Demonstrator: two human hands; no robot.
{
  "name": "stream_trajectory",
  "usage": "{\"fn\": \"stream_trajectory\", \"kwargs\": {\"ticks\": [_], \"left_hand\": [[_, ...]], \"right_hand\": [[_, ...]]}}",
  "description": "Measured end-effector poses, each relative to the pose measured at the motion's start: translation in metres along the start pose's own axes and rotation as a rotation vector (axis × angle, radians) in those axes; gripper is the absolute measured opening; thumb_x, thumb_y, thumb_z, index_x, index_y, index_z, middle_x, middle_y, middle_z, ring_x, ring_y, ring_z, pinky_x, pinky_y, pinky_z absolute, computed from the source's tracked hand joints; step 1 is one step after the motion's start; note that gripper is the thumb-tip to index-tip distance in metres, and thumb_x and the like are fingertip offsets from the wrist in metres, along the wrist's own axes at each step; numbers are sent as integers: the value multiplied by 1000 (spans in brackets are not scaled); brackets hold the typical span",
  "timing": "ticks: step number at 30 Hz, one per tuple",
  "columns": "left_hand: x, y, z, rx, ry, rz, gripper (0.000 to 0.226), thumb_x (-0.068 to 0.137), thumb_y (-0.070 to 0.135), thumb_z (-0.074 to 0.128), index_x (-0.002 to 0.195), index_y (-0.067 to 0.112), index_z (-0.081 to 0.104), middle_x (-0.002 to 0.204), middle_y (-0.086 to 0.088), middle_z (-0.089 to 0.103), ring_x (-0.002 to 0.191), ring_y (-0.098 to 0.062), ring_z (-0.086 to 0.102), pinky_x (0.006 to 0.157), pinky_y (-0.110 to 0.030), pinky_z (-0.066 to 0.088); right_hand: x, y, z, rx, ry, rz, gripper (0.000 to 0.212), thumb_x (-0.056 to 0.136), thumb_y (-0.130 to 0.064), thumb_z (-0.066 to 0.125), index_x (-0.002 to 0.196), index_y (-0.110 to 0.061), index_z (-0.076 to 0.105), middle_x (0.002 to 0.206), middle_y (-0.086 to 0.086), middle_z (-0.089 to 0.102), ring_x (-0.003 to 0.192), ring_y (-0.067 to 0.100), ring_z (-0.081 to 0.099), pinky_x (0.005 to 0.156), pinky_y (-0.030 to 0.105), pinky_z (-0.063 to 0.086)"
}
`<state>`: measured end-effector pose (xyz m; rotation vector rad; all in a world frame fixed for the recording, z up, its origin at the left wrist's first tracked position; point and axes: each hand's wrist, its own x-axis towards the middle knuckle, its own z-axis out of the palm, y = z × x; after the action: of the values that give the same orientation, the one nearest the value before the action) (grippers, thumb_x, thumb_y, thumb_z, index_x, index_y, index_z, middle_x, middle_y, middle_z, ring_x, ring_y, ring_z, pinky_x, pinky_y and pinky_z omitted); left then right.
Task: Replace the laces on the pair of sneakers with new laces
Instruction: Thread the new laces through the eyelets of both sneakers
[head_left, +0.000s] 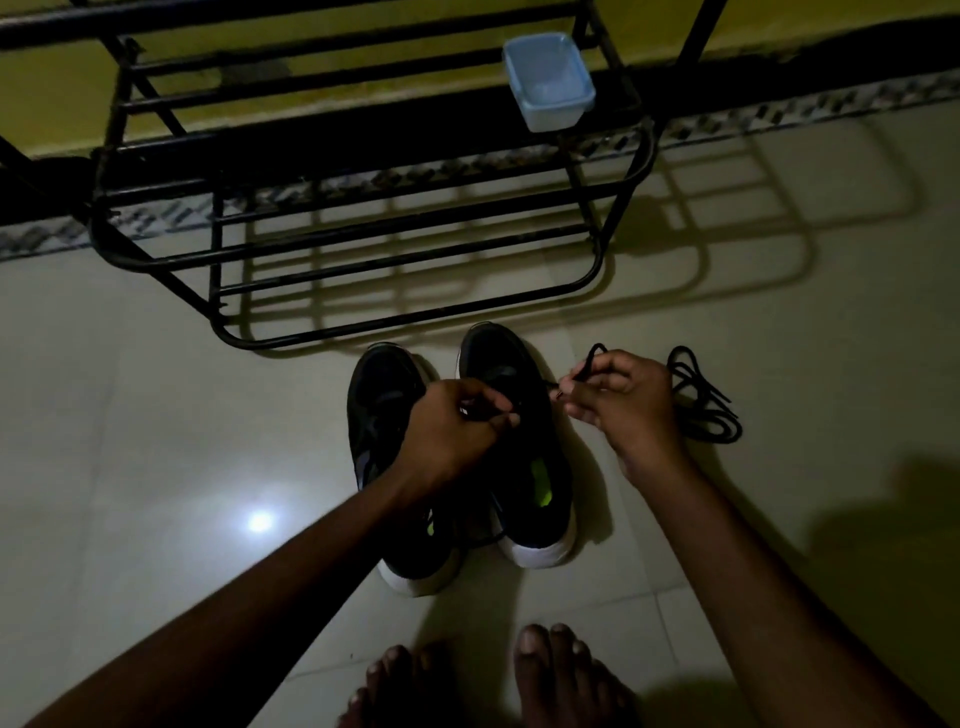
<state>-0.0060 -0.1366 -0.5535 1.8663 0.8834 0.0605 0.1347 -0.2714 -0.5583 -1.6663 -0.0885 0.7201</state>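
Observation:
Two black sneakers with white soles stand side by side on the floor, toes pointing away: the left sneaker and the right sneaker. My left hand is over the right sneaker's eyelets and pinches a black lace end. My right hand is just right of that sneaker and pinches the other stretch of the same black lace, which loops up above my fingers. A loose black lace lies in a heap on the floor to the right of my right hand.
A black metal shoe rack stands right behind the sneakers. A pale blue plastic tub sits on its upper right shelf. My bare feet are at the bottom edge. The floor is pale tile, dimly lit.

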Motion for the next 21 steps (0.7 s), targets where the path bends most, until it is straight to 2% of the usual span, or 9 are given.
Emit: {"fn": "stream_trajectory", "kwargs": {"ticks": [3,7,9,11,14,17,21], "left_hand": [[1,0,8,48,-1,-7,6,87,19,77,93,21,76,85,14,69,76,3,64,61,-2,45],[6,0,15,54,28,-22,9,88,13,75,97,15,76,89,9,67,83,-2,62,62,0,45],[9,1,17,48,41,-29,8,89,13,75,97,16,77,88,9,67,79,2,60,62,2,44],[11,1,18,27,54,-43,7,89,13,75,89,20,76,83,12,68,70,10,60,61,2,43],[13,0,19,-1,61,-42,20,89,8,74,78,25,72,76,17,67,64,19,58,61,1,44],[13,0,21,-9,75,-37,21,89,6,74,77,23,73,77,11,69,67,11,59,62,-1,46],[13,-2,25,-30,96,-43,16,88,5,74,81,19,75,81,5,71,75,-1,64,67,-7,48]], "right_hand": [[-6,1,11,27,-60,3,21,80,15,72,82,-4,64,82,19,72,78,28,76,70,33,62],[-7,8,20,5,-64,-48,23,75,15,77,80,-5,66,83,17,74,79,24,75,68,29,60],[-6,10,20,-41,-62,-90,21,75,12,78,79,-6,68,79,11,75,77,22,75,66,27,59],[-5,11,20,-87,-68,-117,21,75,9,79,78,-8,69,75,6,76,72,17,74,64,22,56],[-4,13,21,-134,-73,-112,17,77,7,79,79,-7,69,70,2,75,66,11,72,60,19,53],[0,11,21,-193,-104,-113,19,78,6,79,75,-10,68,68,2,74,64,11,71,58,20,53],[6,5,20,-245,-151,-118,21,75,9,79,75,-9,67,72,6,75,68,14,73,64,23,56]]}}
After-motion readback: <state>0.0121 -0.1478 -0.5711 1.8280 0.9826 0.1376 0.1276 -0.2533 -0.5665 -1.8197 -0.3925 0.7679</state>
